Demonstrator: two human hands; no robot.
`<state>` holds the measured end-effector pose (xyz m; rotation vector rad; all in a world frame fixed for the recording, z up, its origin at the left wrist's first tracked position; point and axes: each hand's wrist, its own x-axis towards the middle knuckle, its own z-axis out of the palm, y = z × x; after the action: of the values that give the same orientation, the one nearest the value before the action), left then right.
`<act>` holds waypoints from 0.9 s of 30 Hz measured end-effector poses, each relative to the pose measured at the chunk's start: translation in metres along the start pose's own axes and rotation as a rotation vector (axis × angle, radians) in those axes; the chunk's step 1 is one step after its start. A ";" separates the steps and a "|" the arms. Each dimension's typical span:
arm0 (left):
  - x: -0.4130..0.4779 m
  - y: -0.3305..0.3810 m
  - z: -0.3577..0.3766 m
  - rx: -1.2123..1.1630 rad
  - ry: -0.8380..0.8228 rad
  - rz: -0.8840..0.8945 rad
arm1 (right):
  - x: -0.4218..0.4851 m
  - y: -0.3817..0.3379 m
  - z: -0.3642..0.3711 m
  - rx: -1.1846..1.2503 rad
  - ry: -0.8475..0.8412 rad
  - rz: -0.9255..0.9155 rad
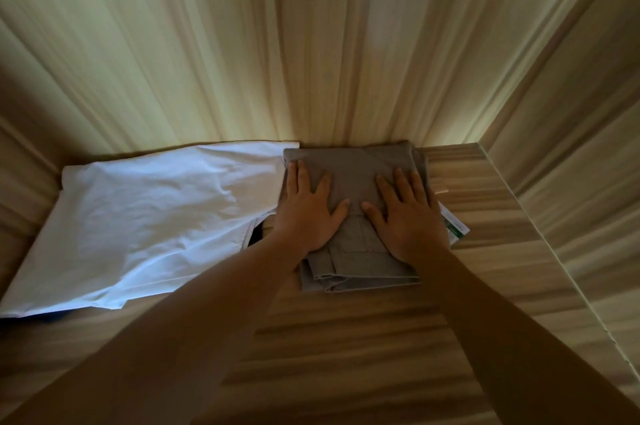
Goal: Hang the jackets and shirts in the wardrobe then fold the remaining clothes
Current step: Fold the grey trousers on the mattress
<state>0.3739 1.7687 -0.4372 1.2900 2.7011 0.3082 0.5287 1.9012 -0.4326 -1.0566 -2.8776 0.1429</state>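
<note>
A folded grey garment (353, 165) lies on the wooden wardrobe shelf (346, 338), pushed close to the back panel. My left hand (308, 210) lies flat on its left half, fingers straight and spread. My right hand (405, 213) presses flat on its right half in the same way. Both forearms reach in from the bottom of the view. Left of the grey garment, a folded white garment (149, 217) rests on the same shelf, its right edge touching the grey one.
The wardrobe's wooden back panel (311, 44) rises just behind the clothes, and a side wall (571, 165) closes the shelf on the right. A paper tag with green print (457, 227) sticks out from under the grey garment. Something dark (254, 234) shows under the white garment.
</note>
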 end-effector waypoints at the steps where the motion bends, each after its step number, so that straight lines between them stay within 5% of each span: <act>1: 0.002 0.000 0.000 -0.005 -0.003 -0.001 | 0.002 0.000 0.000 -0.001 -0.001 -0.002; 13: -0.035 -0.001 -0.013 0.125 -0.070 0.133 | -0.019 -0.009 -0.005 -0.137 0.032 -0.018; 27: -0.060 -0.003 -0.011 0.039 -0.169 0.052 | -0.074 -0.009 0.004 -0.119 -0.019 0.010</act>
<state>0.4067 1.7189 -0.4249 1.3333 2.5482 0.1448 0.5787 1.8465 -0.4385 -1.0948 -2.9300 -0.0179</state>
